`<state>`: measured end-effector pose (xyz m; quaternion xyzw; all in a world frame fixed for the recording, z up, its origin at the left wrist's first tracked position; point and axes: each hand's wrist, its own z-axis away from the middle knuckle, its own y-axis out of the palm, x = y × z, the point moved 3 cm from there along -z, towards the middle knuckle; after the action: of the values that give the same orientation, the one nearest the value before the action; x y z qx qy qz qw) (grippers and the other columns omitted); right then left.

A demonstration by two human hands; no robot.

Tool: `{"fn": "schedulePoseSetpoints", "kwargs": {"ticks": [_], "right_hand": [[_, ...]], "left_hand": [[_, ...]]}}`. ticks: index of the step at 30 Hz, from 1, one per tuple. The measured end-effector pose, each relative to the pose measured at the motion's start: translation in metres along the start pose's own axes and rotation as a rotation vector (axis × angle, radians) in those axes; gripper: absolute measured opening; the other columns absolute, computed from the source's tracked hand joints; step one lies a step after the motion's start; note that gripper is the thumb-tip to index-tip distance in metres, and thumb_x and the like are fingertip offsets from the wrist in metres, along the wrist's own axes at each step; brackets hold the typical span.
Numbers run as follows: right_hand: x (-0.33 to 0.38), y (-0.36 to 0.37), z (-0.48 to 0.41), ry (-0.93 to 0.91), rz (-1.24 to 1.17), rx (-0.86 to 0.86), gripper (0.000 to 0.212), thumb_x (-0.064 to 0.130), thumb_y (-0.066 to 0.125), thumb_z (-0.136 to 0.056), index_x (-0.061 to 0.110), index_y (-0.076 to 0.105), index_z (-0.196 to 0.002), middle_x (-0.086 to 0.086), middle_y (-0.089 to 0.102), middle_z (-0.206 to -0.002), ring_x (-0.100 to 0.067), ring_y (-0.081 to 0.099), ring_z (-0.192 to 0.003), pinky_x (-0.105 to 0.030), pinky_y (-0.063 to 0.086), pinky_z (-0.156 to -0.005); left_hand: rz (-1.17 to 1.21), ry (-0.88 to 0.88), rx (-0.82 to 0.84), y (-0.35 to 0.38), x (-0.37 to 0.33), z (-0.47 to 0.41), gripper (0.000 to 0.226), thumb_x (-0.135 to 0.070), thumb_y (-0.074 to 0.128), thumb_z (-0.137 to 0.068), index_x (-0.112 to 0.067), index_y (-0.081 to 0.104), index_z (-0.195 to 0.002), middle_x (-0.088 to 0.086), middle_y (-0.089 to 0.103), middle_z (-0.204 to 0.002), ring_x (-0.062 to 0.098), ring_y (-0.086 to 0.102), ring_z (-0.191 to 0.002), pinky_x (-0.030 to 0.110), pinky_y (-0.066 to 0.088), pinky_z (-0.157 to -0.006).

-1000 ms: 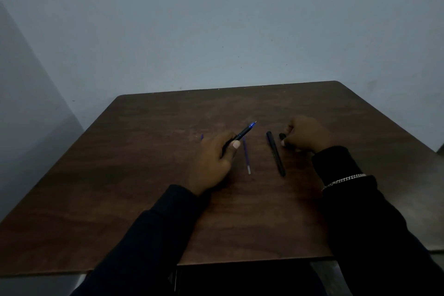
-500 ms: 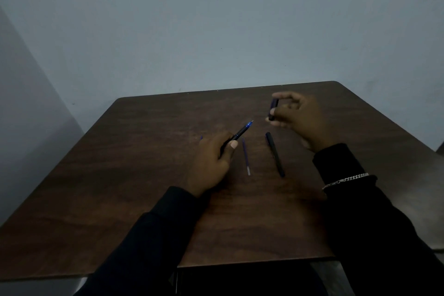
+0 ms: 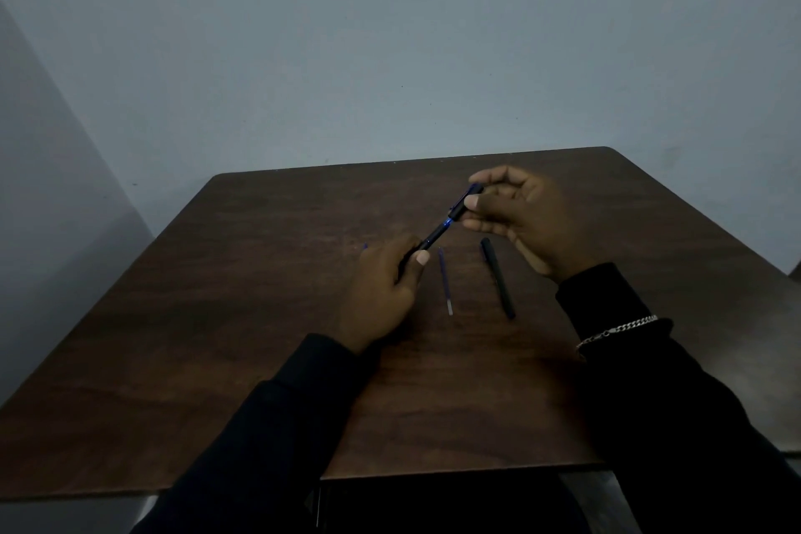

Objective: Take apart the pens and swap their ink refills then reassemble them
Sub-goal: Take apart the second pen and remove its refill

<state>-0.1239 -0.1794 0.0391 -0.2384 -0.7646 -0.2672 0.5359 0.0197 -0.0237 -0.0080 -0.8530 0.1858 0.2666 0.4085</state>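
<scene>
My left hand (image 3: 381, 286) grips a black pen barrel (image 3: 433, 236) that points up and right, with a blue end showing. My right hand (image 3: 520, 217) pinches a short black pen piece (image 3: 463, 204) and holds it against the barrel's blue end. On the dark wooden table (image 3: 260, 317) a thin blue ink refill (image 3: 445, 282) lies between my hands. A second black pen barrel (image 3: 497, 277) lies to its right, below my right hand. A tiny blue piece (image 3: 365, 246) sits just left of my left hand.
A plain grey wall stands close behind the table's far edge. Dark sleeves cover both forearms, and a silver bracelet (image 3: 615, 332) sits on the right wrist. A dark object (image 3: 433, 503) is under the table's near edge.
My right hand picked the short black piece up off the table and carried it left to the end of the barrel that my left hand holds. The left hand raised the barrel slightly.
</scene>
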Motion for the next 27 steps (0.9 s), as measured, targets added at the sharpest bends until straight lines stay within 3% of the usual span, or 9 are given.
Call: {"fn": "schedulePoseSetpoints", "kwargs": {"ticks": [9, 15, 23, 27], "right_hand": [[-0.002, 0.006, 0.003, 0.004, 0.102, 0.054, 0.017, -0.002, 0.076, -0.088, 0.005, 0.071, -0.103, -0.011, 0.079, -0.088, -0.026, 0.079, -0.083, -0.032, 0.065, -0.074], [-0.005, 0.011, 0.004, -0.009, 0.181, 0.078, 0.016, -0.001, 0.077, -0.088, 0.000, 0.074, -0.103, -0.015, 0.080, -0.090, -0.029, 0.080, -0.086, -0.030, 0.065, -0.075], [-0.005, 0.012, 0.004, -0.020, 0.184, 0.077, 0.018, -0.002, 0.078, -0.086, -0.005, 0.074, -0.103, -0.017, 0.080, -0.088, -0.029, 0.080, -0.084, -0.030, 0.065, -0.074], [-0.005, 0.013, 0.004, -0.017, 0.167, 0.079, 0.015, -0.004, 0.077, -0.086, -0.002, 0.075, -0.101, -0.015, 0.081, -0.086, -0.029, 0.080, -0.083, -0.030, 0.065, -0.074]], "left_hand": [[0.016, 0.001, -0.011, -0.002, -0.003, 0.001, 0.035, -0.035, 0.048, -0.107, -0.011, 0.062, -0.085, 0.004, 0.061, -0.069, 0.020, 0.056, -0.061, 0.039, 0.043, -0.058], [-0.008, -0.008, 0.003, -0.001, 0.000, 0.001, 0.029, -0.023, 0.054, -0.110, -0.005, 0.065, -0.090, 0.008, 0.064, -0.072, 0.024, 0.059, -0.063, 0.049, 0.049, -0.060], [-0.023, -0.005, -0.024, -0.003, -0.003, 0.004, 0.025, -0.018, 0.056, -0.109, -0.020, 0.058, -0.084, 0.004, 0.062, -0.068, 0.019, 0.057, -0.060, 0.036, 0.040, -0.057], [-0.023, -0.002, -0.026, -0.004, -0.005, 0.005, 0.023, -0.013, 0.057, -0.108, -0.010, 0.062, -0.086, 0.007, 0.064, -0.071, 0.022, 0.058, -0.062, 0.040, 0.044, -0.060]]}}
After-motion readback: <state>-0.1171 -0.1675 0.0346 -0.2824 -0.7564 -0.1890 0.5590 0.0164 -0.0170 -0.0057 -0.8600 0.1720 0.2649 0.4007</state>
